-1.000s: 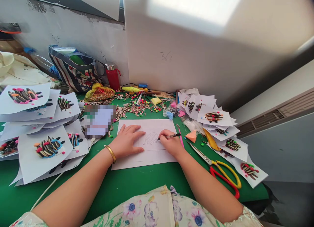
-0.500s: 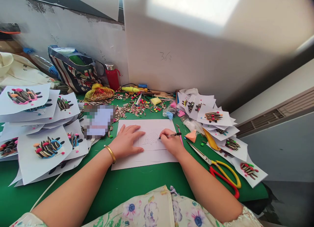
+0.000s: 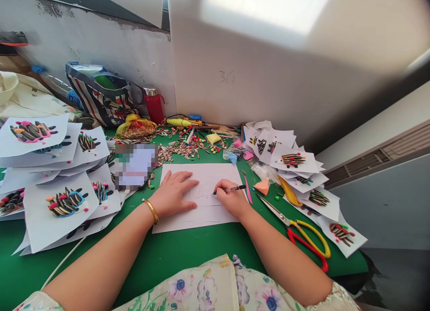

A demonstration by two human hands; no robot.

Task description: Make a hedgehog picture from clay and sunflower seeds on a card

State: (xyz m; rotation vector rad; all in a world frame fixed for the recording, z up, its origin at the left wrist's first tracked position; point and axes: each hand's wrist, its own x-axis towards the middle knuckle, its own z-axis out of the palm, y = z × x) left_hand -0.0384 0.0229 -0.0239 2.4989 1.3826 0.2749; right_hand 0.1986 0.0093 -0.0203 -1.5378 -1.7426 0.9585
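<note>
White paper (image 3: 171, 221) lies on the green table, with a smaller sheet on top that bears a fine dotted outline drawing (image 3: 205, 190) of a rounded, hedgehog-like shape. Flat on the left part of the paper rests my left hand (image 3: 174, 192), fingers spread, holding nothing. My right hand (image 3: 230, 197) is closed around a black pen (image 3: 237, 187), whose tip meets the paper at the drawing's right side. A pink modelling tool (image 3: 247, 190) lies just right of that hand.
Stacked cards with seed hedgehogs stand on the left (image 3: 60, 203) and right (image 3: 297, 161). Large scissors (image 3: 295, 228) lie right of my forearm. A phone (image 3: 136, 165), scattered sunflower seeds (image 3: 178, 150), orange clay (image 3: 262, 186) and a red bottle (image 3: 154, 106) sit farther back.
My right hand has shifted slightly left and down with the pen, bringing the tip along the drawing's right edge. More of the pink tool shows. My left hand stays put.
</note>
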